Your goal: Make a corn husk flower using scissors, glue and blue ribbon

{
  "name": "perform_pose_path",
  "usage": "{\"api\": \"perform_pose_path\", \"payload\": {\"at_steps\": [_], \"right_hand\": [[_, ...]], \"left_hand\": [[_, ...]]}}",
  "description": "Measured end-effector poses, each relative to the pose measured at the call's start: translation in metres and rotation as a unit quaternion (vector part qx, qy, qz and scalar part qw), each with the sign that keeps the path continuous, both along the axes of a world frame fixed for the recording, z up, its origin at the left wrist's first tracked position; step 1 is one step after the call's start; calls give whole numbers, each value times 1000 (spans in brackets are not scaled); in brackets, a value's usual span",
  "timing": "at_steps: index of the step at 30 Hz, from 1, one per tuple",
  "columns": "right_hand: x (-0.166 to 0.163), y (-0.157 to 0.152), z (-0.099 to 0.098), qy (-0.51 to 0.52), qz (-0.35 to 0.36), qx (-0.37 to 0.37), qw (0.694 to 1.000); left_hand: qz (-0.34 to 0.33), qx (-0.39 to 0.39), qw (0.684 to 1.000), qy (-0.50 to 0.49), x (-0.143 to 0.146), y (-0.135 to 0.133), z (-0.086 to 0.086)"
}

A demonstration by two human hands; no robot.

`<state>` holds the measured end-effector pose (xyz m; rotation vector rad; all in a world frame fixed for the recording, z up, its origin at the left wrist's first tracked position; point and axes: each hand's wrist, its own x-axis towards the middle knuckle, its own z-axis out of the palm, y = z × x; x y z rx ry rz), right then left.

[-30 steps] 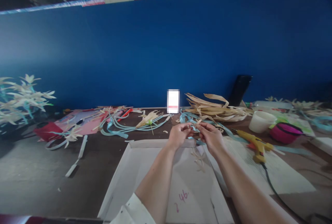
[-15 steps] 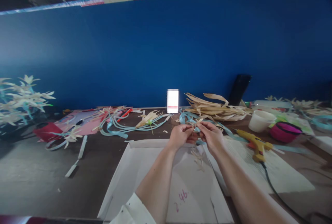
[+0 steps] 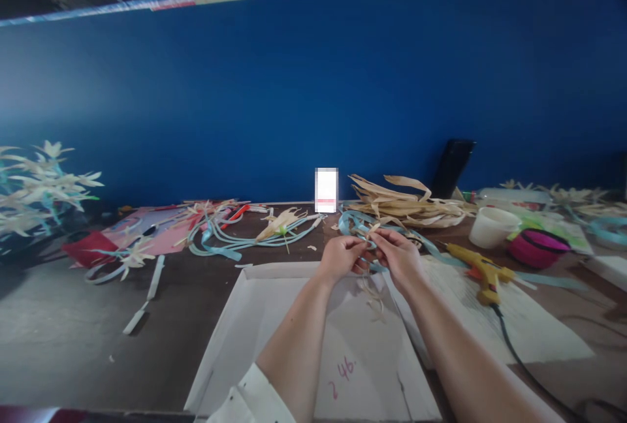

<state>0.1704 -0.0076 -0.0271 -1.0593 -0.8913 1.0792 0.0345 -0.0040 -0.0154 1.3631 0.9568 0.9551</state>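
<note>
Over the far end of a white shallow box [image 3: 289, 318], my left hand [image 3: 341, 258] and my right hand [image 3: 398, 254] meet fingertip to fingertip. Both are closed in a pinch on a small pale strip that looks like dried husk [image 3: 373, 230]; the fingers hide most of it. Below them, several thin curled pale pieces [image 3: 375, 299] show against the box floor; I cannot tell if they hang from the hands or lie in the box. A light blue ribbon [image 3: 350, 219] lies just behind my fingers.
Dried husks [image 3: 411, 204] are piled behind the hands. To the right are a yellow glue gun [image 3: 482, 266] on a paper sheet [image 3: 529, 325], a white cup [image 3: 494, 227] and a magenta pouch [image 3: 539, 248]. Leftward lie blue tubes [image 3: 235, 247], a husk flower [image 3: 284, 222] and red paper [image 3: 91, 248].
My fingers have shifted slightly on the pale strip, with the right fingertips a little closer to the left. The rest of the table looks the same.
</note>
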Motion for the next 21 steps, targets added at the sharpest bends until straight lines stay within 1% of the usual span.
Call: {"api": "perform_pose_path", "payload": {"at_steps": [11, 21], "right_hand": [[1, 0, 0, -9, 17, -6, 1000], [0, 0, 0, -7, 17, -10, 1000]], "left_hand": [[15, -13, 1000, 8, 0, 3, -4], [24, -11, 1000, 11, 0, 2, -2]]}}
